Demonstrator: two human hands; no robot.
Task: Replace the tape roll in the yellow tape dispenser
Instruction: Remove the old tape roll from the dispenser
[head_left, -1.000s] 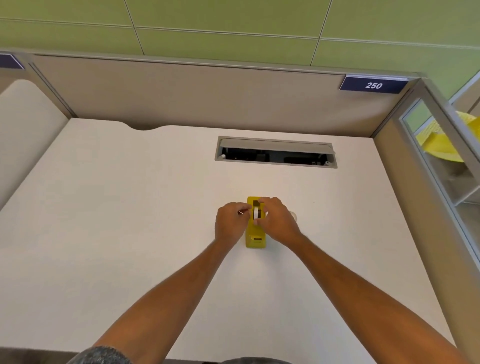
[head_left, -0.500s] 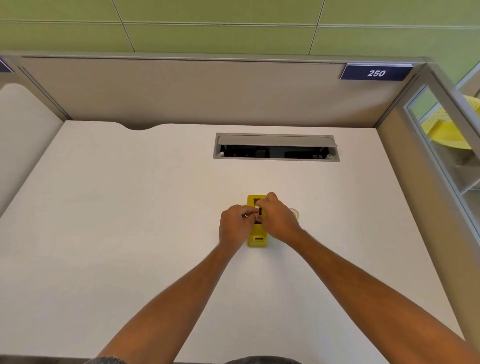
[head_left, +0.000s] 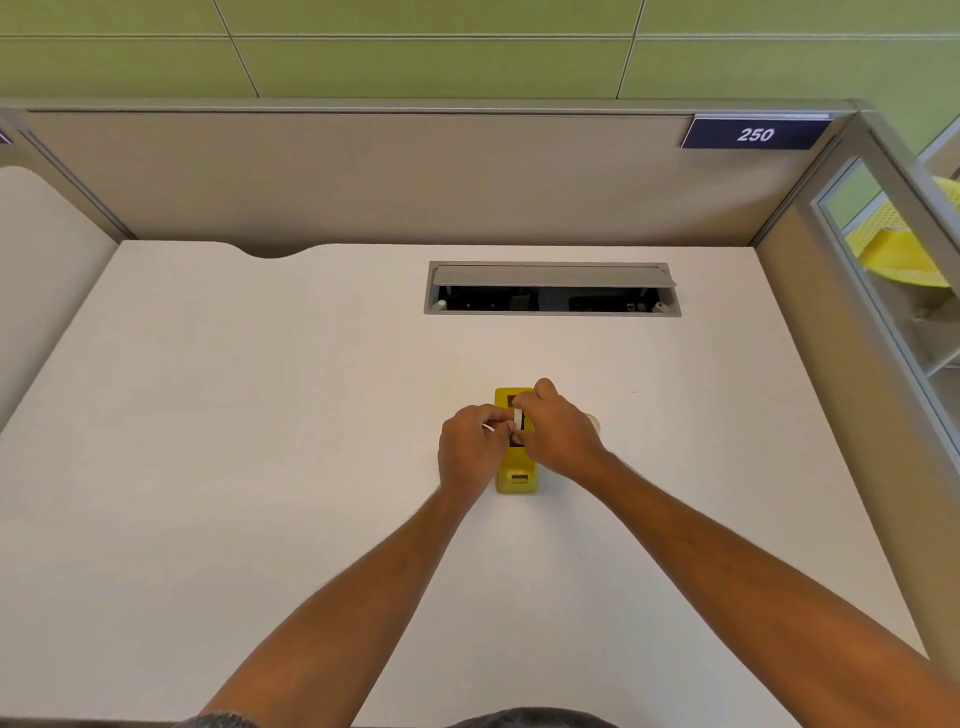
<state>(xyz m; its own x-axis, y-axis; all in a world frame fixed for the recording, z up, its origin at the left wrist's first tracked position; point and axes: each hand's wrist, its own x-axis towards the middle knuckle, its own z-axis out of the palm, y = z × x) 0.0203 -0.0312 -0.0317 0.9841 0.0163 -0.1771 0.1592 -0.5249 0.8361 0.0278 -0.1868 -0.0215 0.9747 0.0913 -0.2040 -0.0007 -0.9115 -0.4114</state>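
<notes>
The yellow tape dispenser (head_left: 515, 475) lies on the white desk (head_left: 260, 415), its long side pointing away from me. Both hands meet over its open middle slot. My left hand (head_left: 470, 452) pinches the left side of a small white tape roll (head_left: 517, 418), and a thin white strip shows at its knuckles. My right hand (head_left: 558, 434) grips the same roll from the right and covers the dispenser's right flank. Most of the roll is hidden by fingers. A clear tape roll (head_left: 594, 422) peeks out behind my right hand.
An open grey cable hatch (head_left: 553, 288) is set in the desk beyond the dispenser. Beige partition walls (head_left: 363, 176) close the back and sides, with a "250" sign (head_left: 756, 135) at the upper right. A yellow perforated object (head_left: 904, 249) sits behind the right glass panel.
Both hands have closed in tighter over the dispenser's slot with the small white roll between them. The dispenser has not moved on the desk.
</notes>
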